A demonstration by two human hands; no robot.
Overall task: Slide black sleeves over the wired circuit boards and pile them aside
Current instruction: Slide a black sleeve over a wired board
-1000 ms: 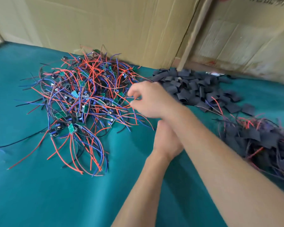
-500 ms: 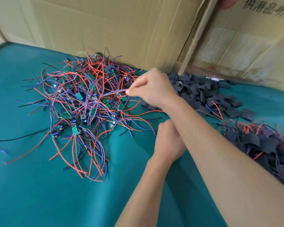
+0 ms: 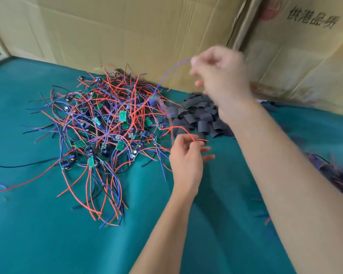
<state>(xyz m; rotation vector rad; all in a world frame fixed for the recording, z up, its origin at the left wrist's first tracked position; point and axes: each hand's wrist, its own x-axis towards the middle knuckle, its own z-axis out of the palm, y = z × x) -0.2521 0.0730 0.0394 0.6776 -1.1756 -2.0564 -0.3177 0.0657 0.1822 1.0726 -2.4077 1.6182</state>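
Hands: right hand (image 3: 221, 76), blurred, is pinching a blue wire (image 3: 169, 73) lifted over the circuit board tangle (image 3: 105, 125); left hand (image 3: 186, 159) is pinching a red wire (image 3: 181, 129). Black sleeves (image 3: 196, 115) are lying right of the tangle, sleeved boards (image 3: 333, 171) far right, cardboard boxes (image 3: 127, 30) walling the bench (image 3: 38, 234).
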